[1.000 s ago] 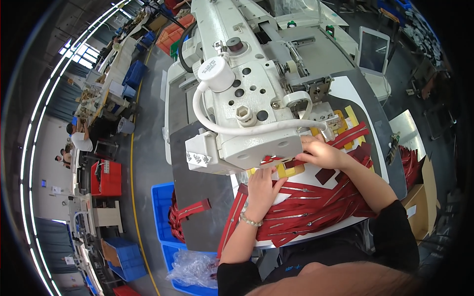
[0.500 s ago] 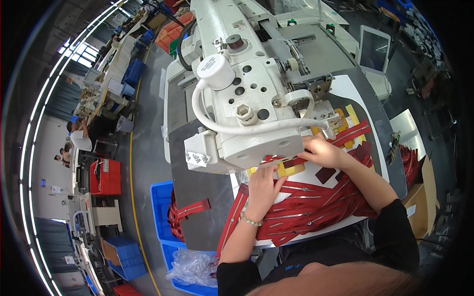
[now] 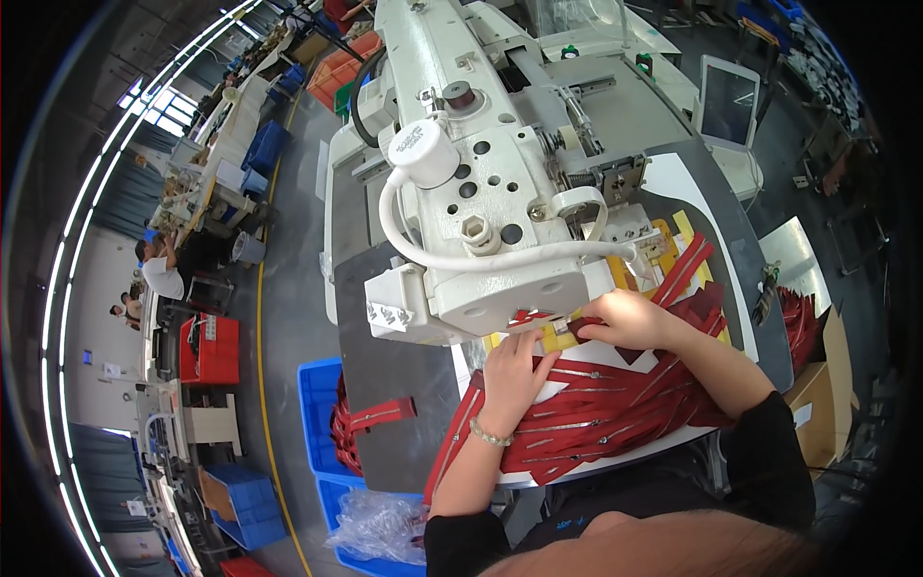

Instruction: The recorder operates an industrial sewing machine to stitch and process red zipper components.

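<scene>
Under the head of a large white sewing machine, my left hand lies with fingers stretched out and thumb apart, its tips at a yellow plate. My right hand is closed in a pinch on a small dark red fabric piece at that plate's right end. Red zippers with metal teeth lie heaped in front of both hands, partly under my forearms. Another red zipper strip lies beyond my right hand. The fingertips nearest the machine head are partly hidden.
Blue bins stand left of the table; one holds red zippers, another clear plastic. A red strip lies on the table's left edge. At right are more red zippers, a cardboard box and a screen. Another person sits far left.
My right hand has shifted slightly left and toward me, with the dark red piece in its pinch. My left hand stays nearly in place. The whole view has shifted a little.
</scene>
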Tool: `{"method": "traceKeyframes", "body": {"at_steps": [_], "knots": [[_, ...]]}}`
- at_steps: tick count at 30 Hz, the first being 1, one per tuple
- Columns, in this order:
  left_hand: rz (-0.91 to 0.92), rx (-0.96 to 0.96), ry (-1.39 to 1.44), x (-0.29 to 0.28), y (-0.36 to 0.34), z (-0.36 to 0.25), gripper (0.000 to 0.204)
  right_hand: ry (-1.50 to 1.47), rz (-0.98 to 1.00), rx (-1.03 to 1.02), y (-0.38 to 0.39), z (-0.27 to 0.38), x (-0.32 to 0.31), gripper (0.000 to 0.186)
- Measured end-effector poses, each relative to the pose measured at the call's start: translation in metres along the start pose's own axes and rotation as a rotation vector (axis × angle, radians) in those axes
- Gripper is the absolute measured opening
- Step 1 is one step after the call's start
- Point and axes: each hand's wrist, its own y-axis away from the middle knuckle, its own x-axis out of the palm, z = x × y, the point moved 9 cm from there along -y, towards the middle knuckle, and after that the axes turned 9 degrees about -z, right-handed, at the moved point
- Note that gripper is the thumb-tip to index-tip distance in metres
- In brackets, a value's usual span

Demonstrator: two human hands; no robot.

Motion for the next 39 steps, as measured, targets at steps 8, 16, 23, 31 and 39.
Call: {"method": "traceKeyframes", "body": {"at_steps": [8, 16, 23, 31, 39], "knots": [[0.051, -0.024, -0.009, 0.002, -0.001, -0.001, 0.031, 0.579, -0.317, -0.15, 0.021, 0.036, -0.019, 0.01], [-0.078, 0.008, -0.005, -0.018, -0.007, -0.008, 0.022, 0.585, -0.479, -0.404, 0.029, 0.071, -0.033, 0.016], [-0.22, 0.103, 0.01, -0.036, -0.006, -0.021, 0.029, 0.211, -0.114, -0.296, 0.032, 0.076, -0.025, 0.011], [-0.332, 0.101, 0.205, -0.059, -0.005, -0.021, 0.033, -0.705, 0.579, 0.028, 0.042, 0.078, 0.029, 0.027], [-0.227, -0.087, 0.472, -0.05, -0.002, 0.003, 0.032, -0.894, 0.395, 0.133, 0.032, 0.065, 0.046, 0.038]]}}
